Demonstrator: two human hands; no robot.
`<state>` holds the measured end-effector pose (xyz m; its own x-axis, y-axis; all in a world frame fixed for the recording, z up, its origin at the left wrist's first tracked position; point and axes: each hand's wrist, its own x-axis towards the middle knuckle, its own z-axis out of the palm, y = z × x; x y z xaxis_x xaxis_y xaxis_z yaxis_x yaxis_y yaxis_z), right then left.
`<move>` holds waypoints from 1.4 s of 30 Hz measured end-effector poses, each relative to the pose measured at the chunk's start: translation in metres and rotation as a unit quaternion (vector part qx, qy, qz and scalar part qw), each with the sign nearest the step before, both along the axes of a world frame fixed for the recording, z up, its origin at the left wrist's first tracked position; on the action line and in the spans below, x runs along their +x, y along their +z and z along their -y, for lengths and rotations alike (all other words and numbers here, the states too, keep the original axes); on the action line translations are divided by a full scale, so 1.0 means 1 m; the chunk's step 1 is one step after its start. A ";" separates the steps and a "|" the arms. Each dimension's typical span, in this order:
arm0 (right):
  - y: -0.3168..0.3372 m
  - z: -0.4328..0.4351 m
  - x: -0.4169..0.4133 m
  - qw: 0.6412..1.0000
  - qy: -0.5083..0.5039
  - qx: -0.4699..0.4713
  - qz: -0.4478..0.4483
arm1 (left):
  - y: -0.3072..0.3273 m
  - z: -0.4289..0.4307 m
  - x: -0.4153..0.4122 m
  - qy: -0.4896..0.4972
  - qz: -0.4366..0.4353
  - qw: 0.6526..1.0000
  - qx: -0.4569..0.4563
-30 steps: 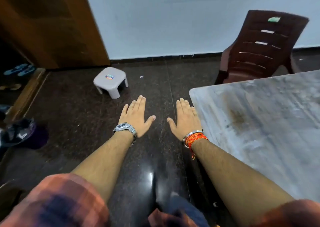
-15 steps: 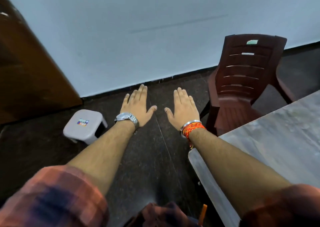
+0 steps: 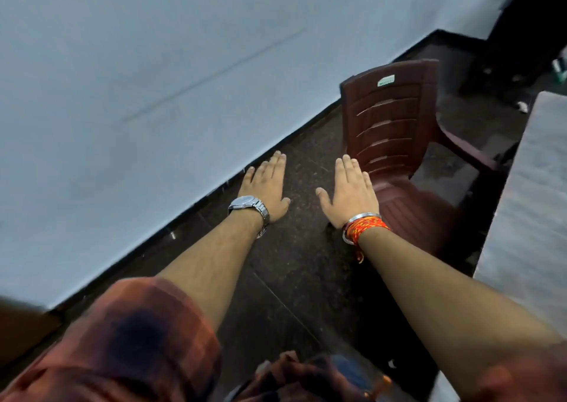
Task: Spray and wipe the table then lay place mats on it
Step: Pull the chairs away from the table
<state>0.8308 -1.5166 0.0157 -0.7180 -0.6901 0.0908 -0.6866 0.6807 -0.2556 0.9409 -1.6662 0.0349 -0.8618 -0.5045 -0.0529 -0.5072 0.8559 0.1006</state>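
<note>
The grey marble-look table (image 3: 527, 217) runs down the right edge of the head view, only a strip of it showing. My left hand (image 3: 267, 186), with a silver watch at the wrist, is stretched out flat over the dark floor, palm down, holding nothing. My right hand (image 3: 352, 191), with a metal bangle and orange thread at the wrist, is held out the same way, fingers straight and together, left of the table. No spray bottle, cloth or place mats are in view.
A dark red plastic armchair (image 3: 395, 134) stands just beyond my right hand, beside the table's far end. A pale wall (image 3: 153, 79) with a black skirting fills the left. Dark objects lie at the far right corner (image 3: 527, 48).
The view has swung right and tilted. The small grey stool and wooden door have left the frame, and the chair has come closer. Both hands stay flat and empty.
</note>
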 end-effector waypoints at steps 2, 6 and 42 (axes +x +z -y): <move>0.006 0.023 -0.015 0.999 -0.039 -0.011 0.012 | 0.010 0.033 -0.033 -0.033 -0.007 0.999 0.016; 0.011 0.060 -0.065 0.995 -0.097 -0.007 -0.003 | 0.010 0.076 -0.102 -0.106 -0.006 0.994 0.017; -0.033 0.358 -0.505 0.672 -0.687 -0.080 0.265 | -0.048 0.214 -0.758 -0.790 0.059 0.568 -0.222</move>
<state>0.3259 -1.8747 -0.0174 -0.6285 0.6450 -0.4348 0.7778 0.5138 -0.3621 0.1827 -1.8804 -0.0127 -0.2606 0.9082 -0.3274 0.9493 0.1793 -0.2582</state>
